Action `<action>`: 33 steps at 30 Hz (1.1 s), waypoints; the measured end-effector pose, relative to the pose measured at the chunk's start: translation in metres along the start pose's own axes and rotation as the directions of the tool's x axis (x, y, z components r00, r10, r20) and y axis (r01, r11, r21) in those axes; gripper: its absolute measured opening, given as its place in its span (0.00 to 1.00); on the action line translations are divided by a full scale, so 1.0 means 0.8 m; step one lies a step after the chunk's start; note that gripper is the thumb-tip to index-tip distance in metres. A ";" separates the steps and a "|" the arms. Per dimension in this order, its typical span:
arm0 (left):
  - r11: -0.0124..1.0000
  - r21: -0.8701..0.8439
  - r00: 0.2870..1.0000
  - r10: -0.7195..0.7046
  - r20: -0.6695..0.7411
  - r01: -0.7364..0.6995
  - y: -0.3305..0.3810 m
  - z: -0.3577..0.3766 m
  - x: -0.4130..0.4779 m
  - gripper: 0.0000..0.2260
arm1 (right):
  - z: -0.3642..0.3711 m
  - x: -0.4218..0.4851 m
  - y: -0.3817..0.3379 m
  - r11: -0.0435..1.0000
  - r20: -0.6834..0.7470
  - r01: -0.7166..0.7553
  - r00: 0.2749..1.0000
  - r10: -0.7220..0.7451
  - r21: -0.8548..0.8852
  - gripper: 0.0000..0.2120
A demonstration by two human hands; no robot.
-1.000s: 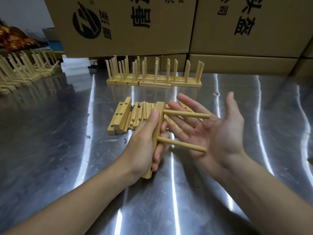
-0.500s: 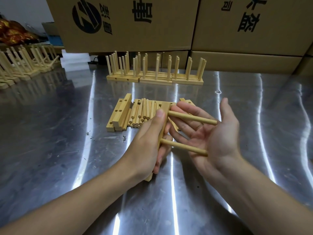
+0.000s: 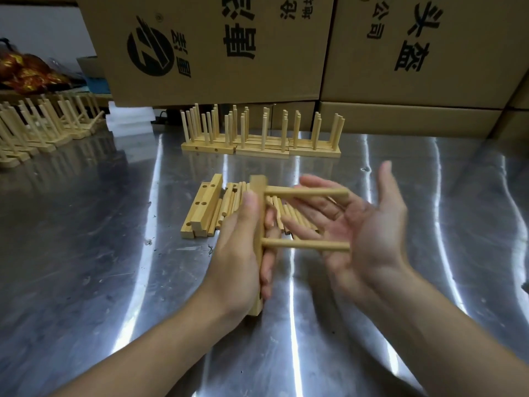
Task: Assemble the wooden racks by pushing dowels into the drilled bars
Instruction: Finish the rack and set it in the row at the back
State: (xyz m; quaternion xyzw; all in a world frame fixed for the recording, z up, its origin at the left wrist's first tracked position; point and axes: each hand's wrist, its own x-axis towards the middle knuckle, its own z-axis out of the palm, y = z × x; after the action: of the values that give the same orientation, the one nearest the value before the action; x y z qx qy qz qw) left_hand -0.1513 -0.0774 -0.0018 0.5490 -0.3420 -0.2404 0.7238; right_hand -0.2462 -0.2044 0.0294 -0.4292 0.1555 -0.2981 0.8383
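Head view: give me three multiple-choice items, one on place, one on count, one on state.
1. Where do the spare drilled bars lie, relative to the loose dowel pile?
A) left of it
B) right of it
C) stacked on top of it

2. How many dowels stick out of the held bar?
A) one
B) two
C) four

3. The right hand is:
A) fisted round a dowel
B) open, fingers straight
C) curled, holding nothing

Key:
1 A: the bars sit at the pile's left edge on the table.
2 B: an upper dowel and a lower dowel project from the bar, which the left hand grips.
3 B: its palm faces the dowel ends and grips nothing.
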 end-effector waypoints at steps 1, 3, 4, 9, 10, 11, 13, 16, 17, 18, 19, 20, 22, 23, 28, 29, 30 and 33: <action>0.997 -0.057 0.996 0.039 -0.077 -0.044 0.005 -0.006 0.004 0.25 | -0.004 0.005 -0.006 0.995 -0.026 0.079 0.996 -0.080 -0.056 0.44; 0.982 -0.166 0.964 0.043 -0.262 -0.089 0.018 -0.024 0.014 0.25 | -0.015 0.012 -0.014 0.900 -0.047 0.271 0.951 -0.305 -0.342 0.36; 0.972 -0.216 0.940 0.014 -0.342 -0.093 0.024 -0.035 0.020 0.25 | -0.022 0.015 -0.016 0.748 0.007 0.362 0.902 -0.431 -0.556 0.30; 0.927 -0.355 0.875 -0.071 -0.479 -0.119 0.039 -0.060 0.037 0.25 | -0.053 0.030 0.003 -0.178 0.421 0.383 0.788 -0.450 -0.906 0.09; 0.931 -0.345 0.874 -0.067 -0.482 -0.118 0.040 -0.059 0.037 0.25 | -0.056 0.030 0.008 -0.234 0.427 0.361 0.813 -0.396 -0.903 0.08; 0.936 -0.333 0.874 -0.065 -0.481 -0.114 0.039 -0.058 0.036 0.25 | -0.058 0.030 0.012 -0.281 0.428 0.343 0.832 -0.352 -0.896 0.07; 0.942 -0.320 0.881 -0.064 -0.469 -0.102 0.037 -0.055 0.035 0.25 | -0.058 0.030 0.017 -0.347 0.437 0.328 0.847 -0.303 -0.878 0.10; 0.955 -0.282 0.883 -0.056 -0.467 -0.089 0.035 -0.052 0.034 0.25 | -0.051 0.032 0.020 -0.400 0.435 0.316 0.865 -0.252 -0.860 0.15; 0.958 -0.272 0.881 -0.055 -0.469 -0.085 0.034 -0.051 0.034 0.25 | -0.048 0.032 0.021 -0.417 0.436 0.315 0.869 -0.235 -0.853 0.16; 0.960 -0.269 0.880 -0.058 -0.471 -0.080 0.033 -0.050 0.034 0.25 | -0.046 0.032 0.021 -0.431 0.435 0.311 0.872 -0.224 -0.847 0.16; 0.961 -0.268 0.879 -0.065 -0.472 -0.073 0.032 -0.050 0.034 0.25 | -0.044 0.032 0.022 -0.445 0.436 0.308 0.872 -0.221 -0.841 0.15; 0.961 -0.268 0.879 -0.074 -0.471 -0.063 0.031 -0.050 0.034 0.25 | -0.043 0.030 0.021 -0.460 0.441 0.303 0.869 -0.227 -0.834 0.14; 0.963 -0.265 0.881 -0.089 -0.465 -0.043 0.030 -0.049 0.034 0.25 | -0.041 0.027 0.017 -0.473 0.449 0.287 0.850 -0.275 -0.833 0.12; 0.964 -0.265 0.883 -0.095 -0.460 -0.034 0.030 -0.048 0.033 0.25 | -0.041 0.026 0.014 -0.457 0.447 0.276 0.833 -0.325 -0.846 0.11; 0.945 -0.328 0.902 -0.151 -0.405 0.011 0.029 -0.046 0.033 0.25 | -0.041 0.021 -0.010 0.168 0.288 0.417 0.818 -0.499 -0.893 0.05; 0.938 -0.346 0.905 -0.167 -0.392 0.023 0.029 -0.046 0.033 0.24 | -0.038 0.020 -0.014 0.377 0.246 0.427 0.863 -0.440 -0.822 0.05; 0.931 -0.364 0.907 -0.183 -0.379 0.035 0.029 -0.047 0.033 0.24 | -0.035 0.018 -0.016 0.528 0.236 0.418 0.895 -0.378 -0.739 0.06; 0.912 -0.404 0.919 -0.215 -0.331 0.068 0.029 -0.048 0.035 0.24 | -0.027 0.014 -0.022 0.680 0.317 0.418 0.907 -0.277 -0.603 0.11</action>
State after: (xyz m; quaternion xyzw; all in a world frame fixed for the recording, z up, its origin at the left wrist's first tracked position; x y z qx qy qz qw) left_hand -0.1044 -0.0665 0.0208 0.4552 -0.1048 -0.2484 0.8486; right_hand -0.2553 -0.2332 0.0307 -0.7455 0.0805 -0.3336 0.5713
